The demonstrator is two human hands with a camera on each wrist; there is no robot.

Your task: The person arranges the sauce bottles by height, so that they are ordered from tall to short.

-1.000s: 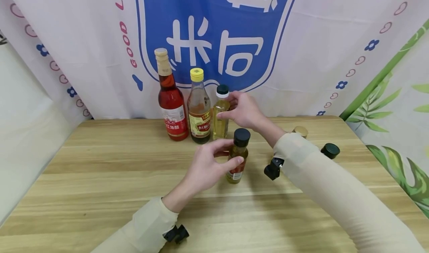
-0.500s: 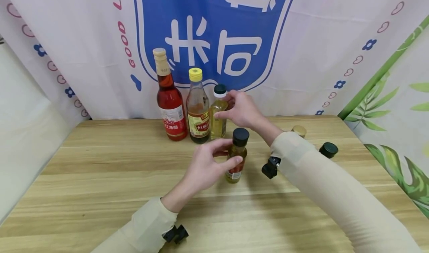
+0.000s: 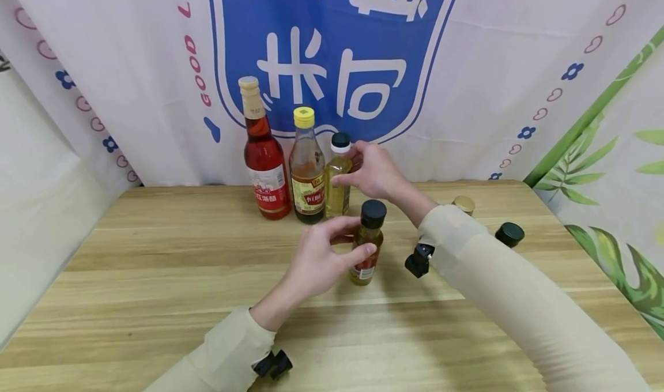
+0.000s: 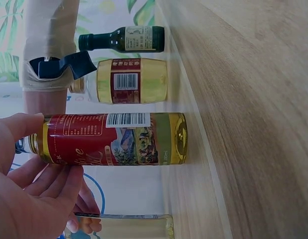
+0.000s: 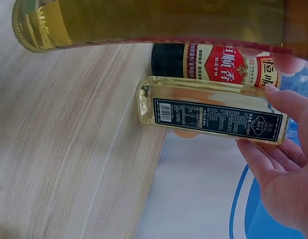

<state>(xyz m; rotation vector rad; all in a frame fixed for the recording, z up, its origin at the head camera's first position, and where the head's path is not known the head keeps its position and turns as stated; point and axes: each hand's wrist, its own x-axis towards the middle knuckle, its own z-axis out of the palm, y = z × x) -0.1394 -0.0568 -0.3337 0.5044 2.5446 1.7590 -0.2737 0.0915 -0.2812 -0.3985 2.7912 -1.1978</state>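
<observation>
In the head view my left hand (image 3: 324, 256) grips a small bottle of yellow-green oil (image 4: 114, 139) with a black cap and red label, thumb on one side and fingers on the other. It is upright; I cannot tell whether its base touches the table. Farther back, my right hand (image 3: 376, 172) pinches a square clear bottle of pale yellow oil (image 5: 214, 112) with a dark green cap. That bottle stands upright at the right of a yellow-capped bottle of dark sauce (image 3: 308, 173), very close to it. Leftmost in the row is a tall bottle of red liquid (image 3: 266, 161).
Behind the right forearm are a gold-capped oil bottle (image 4: 126, 81) and a dark green bottle (image 4: 139, 39), mostly hidden in the head view. A printed white and blue cloth (image 3: 482, 92) hangs behind the wooden table (image 3: 171, 265).
My right hand has shifted slightly left with the square oil bottle, nearer the yellow-capped bottle. My left hand and its bottle have hardly moved.
</observation>
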